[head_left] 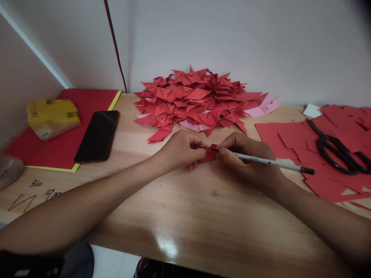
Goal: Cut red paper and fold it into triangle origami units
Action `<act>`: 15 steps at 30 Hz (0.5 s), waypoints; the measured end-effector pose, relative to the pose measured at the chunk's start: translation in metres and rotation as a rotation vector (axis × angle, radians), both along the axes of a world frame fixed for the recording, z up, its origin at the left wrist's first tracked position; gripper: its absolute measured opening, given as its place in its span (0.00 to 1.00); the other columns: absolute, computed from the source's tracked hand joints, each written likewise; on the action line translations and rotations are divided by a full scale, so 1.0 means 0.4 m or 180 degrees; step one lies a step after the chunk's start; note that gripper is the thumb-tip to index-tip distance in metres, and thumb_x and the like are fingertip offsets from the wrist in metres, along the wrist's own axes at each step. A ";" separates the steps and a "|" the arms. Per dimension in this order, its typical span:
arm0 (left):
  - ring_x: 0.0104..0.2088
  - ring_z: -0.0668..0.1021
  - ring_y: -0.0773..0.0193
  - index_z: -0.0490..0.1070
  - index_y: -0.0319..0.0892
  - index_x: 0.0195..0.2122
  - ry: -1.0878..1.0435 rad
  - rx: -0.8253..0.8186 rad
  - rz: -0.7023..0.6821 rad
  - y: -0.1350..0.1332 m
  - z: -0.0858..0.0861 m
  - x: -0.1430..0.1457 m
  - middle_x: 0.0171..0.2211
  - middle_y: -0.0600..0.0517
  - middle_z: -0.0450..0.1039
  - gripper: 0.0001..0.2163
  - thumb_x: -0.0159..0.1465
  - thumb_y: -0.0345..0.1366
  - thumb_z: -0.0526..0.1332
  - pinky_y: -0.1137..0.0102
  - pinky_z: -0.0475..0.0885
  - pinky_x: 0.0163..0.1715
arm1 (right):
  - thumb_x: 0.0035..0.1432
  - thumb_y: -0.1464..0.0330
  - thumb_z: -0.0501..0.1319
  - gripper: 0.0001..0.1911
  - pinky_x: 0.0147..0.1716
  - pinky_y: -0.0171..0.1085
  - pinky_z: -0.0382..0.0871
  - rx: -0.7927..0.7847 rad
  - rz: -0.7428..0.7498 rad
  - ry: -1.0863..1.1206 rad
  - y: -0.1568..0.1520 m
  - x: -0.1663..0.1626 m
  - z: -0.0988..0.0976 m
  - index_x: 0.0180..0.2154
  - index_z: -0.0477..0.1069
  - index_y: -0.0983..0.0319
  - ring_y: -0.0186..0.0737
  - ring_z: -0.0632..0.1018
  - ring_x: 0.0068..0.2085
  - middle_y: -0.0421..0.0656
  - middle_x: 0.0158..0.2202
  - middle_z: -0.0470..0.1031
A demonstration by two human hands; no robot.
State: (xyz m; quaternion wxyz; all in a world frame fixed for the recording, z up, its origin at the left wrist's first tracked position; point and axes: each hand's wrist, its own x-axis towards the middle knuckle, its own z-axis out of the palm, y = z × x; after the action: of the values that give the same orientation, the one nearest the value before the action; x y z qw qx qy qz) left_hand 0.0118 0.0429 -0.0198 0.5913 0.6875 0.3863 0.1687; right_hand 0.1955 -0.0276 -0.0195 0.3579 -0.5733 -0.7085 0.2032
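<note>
Between finger and thumb, my left hand [184, 150] pinches a small folded red paper piece [209, 155] above the middle of the desk. My right hand [246, 158] grips a grey pen [269, 161]; its dark tip touches or nearly touches the red paper, and its black end points right. How the paper is folded is mostly hidden by my fingers. Just beyond both hands lies a large heap of folded red paper figures [188, 96], with a few pink ones [262, 108] among them.
Flat red paper pieces [298, 135] spread over the right side, with black-handled scissors [337, 152] on them. At left, a phone [97, 136] and a yellow packet [53, 117] rest on red sheets [92, 98]. Handwriting [36, 183] marks the wooden desk [179, 208]. A wall stands behind.
</note>
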 end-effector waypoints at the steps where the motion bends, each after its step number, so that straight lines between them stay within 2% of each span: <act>1: 0.14 0.71 0.74 0.76 0.35 0.32 0.0004 -0.0009 0.0002 0.000 0.001 0.000 0.16 0.55 0.69 0.06 0.57 0.29 0.60 0.81 0.66 0.14 | 0.58 0.69 0.60 0.06 0.20 0.31 0.58 -0.0011 0.0007 -0.0011 0.000 0.000 0.000 0.28 0.68 0.59 0.30 0.66 0.22 0.37 0.23 0.69; 15: 0.14 0.70 0.74 0.76 0.35 0.31 -0.0057 -0.0020 -0.0004 -0.001 0.006 0.002 0.15 0.56 0.69 0.05 0.57 0.27 0.60 0.80 0.67 0.14 | 0.57 0.70 0.60 0.05 0.19 0.32 0.59 -0.0020 0.0042 -0.0103 0.001 0.002 0.005 0.28 0.68 0.59 0.31 0.67 0.21 0.37 0.23 0.71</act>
State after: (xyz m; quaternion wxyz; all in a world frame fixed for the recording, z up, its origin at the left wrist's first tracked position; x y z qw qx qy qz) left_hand 0.0128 0.0425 -0.0176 0.5970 0.6843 0.3812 0.1733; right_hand 0.1962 -0.0272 -0.0175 0.3432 -0.5729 -0.7174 0.1985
